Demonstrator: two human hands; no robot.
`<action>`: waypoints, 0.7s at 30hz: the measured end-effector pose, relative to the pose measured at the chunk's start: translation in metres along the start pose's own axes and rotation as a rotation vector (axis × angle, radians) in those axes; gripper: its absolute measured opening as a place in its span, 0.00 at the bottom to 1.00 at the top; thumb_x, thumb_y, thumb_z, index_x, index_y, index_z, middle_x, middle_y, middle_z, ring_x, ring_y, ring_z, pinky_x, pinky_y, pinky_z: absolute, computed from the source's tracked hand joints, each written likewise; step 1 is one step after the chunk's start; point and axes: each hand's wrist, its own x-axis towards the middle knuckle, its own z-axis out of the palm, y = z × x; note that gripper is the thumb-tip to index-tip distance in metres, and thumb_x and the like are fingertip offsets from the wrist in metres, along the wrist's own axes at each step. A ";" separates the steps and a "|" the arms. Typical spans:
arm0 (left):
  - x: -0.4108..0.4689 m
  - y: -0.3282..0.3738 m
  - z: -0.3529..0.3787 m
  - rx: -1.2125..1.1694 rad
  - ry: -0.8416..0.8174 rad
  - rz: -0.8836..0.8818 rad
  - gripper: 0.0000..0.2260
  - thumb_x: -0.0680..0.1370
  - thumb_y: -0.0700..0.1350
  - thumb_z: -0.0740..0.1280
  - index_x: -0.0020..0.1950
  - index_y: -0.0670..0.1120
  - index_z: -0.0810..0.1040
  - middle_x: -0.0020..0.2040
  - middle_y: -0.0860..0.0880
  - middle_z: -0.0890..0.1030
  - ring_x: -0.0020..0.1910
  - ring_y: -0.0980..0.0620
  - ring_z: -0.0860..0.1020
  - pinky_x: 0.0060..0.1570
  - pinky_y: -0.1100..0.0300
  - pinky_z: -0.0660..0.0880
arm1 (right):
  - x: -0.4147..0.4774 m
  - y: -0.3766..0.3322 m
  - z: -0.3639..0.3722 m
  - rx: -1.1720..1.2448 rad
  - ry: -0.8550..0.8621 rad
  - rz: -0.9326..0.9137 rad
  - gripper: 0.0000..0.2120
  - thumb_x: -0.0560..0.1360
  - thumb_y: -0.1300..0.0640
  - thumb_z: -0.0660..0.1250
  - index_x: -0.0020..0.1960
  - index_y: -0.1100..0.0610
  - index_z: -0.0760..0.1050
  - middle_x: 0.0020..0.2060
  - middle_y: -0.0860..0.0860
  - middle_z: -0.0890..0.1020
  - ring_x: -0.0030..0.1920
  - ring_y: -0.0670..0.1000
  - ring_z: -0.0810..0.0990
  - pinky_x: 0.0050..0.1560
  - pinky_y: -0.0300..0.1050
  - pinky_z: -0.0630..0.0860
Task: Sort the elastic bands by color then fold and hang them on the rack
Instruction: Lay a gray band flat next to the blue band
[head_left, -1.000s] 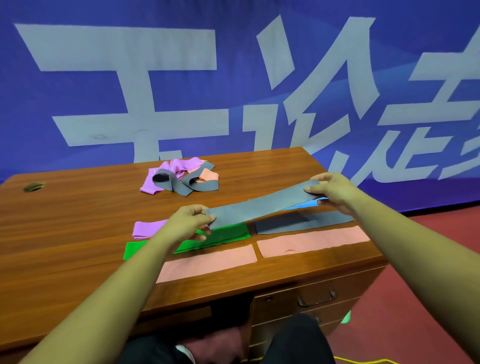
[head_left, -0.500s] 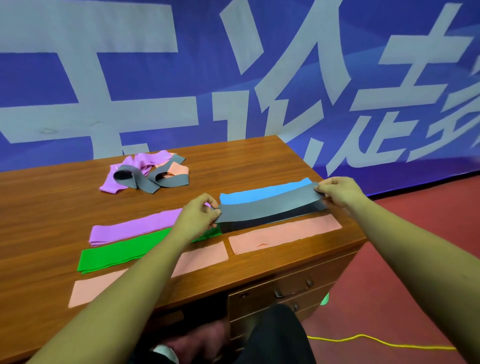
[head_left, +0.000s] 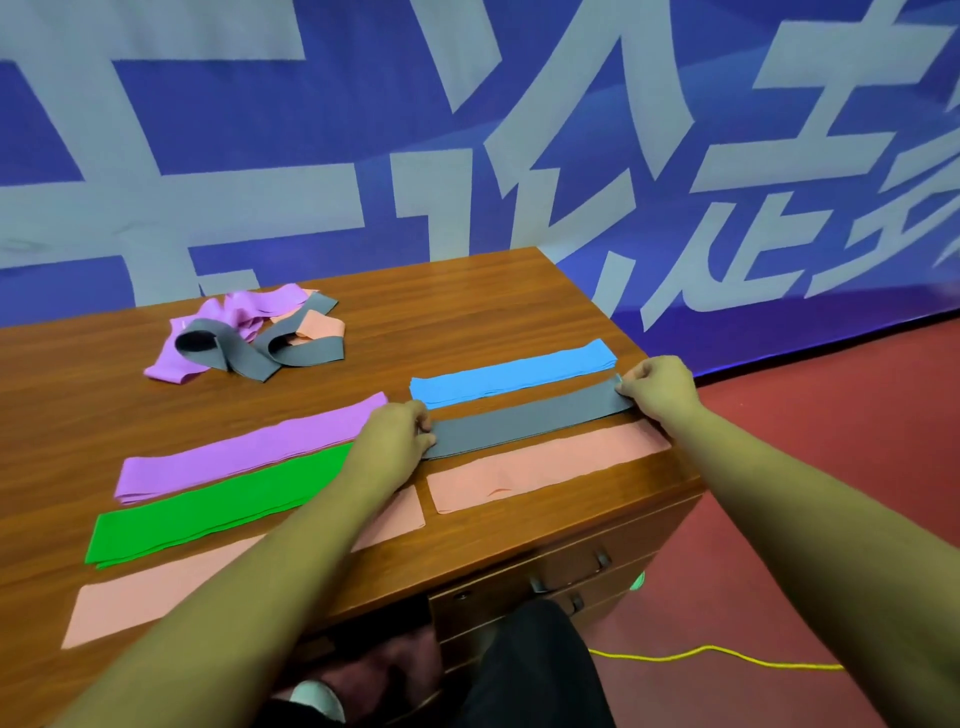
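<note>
Grey band (head_left: 524, 422), desk's (head_left: 467, 301) right edge | left hand (head_left: 392, 441), right hand (head_left: 662, 387) pinch its ends | step: colour sorting | next: release, fetch from far-edge pile (head_left: 249, 332)

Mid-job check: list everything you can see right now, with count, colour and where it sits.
blue band stack: one flat stack, blue, far right of the desk
grey band: one flat strip, grey, between blue and pink, pinched at both ends
pink strips: two flat strips, pink, along the near edge, one right, one left
purple band stack: one flat stack, purple, left of centre
green band stack: one flat stack, green, just nearer than the purple
unsorted pile: one tangle, purple, grey and pink, far left
desk: one, brown wood, drawers at front right
banner: one, blue with pale characters, behind
yellow cord: one, on the red floor
left hand: on the grey band's left end
right hand: on its right end
</note>
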 end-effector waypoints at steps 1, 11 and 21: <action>0.001 0.001 0.001 0.029 -0.001 0.010 0.03 0.76 0.44 0.71 0.49 0.47 0.78 0.47 0.48 0.80 0.46 0.50 0.77 0.43 0.60 0.71 | 0.001 0.003 0.002 -0.023 0.005 -0.010 0.05 0.72 0.62 0.72 0.41 0.64 0.80 0.41 0.56 0.83 0.44 0.56 0.81 0.41 0.47 0.76; -0.002 -0.007 0.010 0.337 0.136 0.236 0.10 0.78 0.52 0.66 0.55 0.49 0.81 0.54 0.50 0.74 0.54 0.49 0.70 0.50 0.54 0.72 | -0.008 0.011 0.020 -0.298 0.102 -0.253 0.05 0.74 0.63 0.65 0.44 0.58 0.79 0.45 0.56 0.80 0.50 0.59 0.77 0.50 0.52 0.77; 0.010 -0.082 -0.061 0.243 0.342 -0.020 0.05 0.75 0.44 0.66 0.48 0.44 0.78 0.48 0.43 0.77 0.51 0.41 0.74 0.49 0.49 0.72 | -0.056 -0.086 0.078 -0.233 -0.112 -0.508 0.21 0.76 0.54 0.64 0.67 0.58 0.72 0.63 0.57 0.73 0.61 0.58 0.74 0.61 0.55 0.73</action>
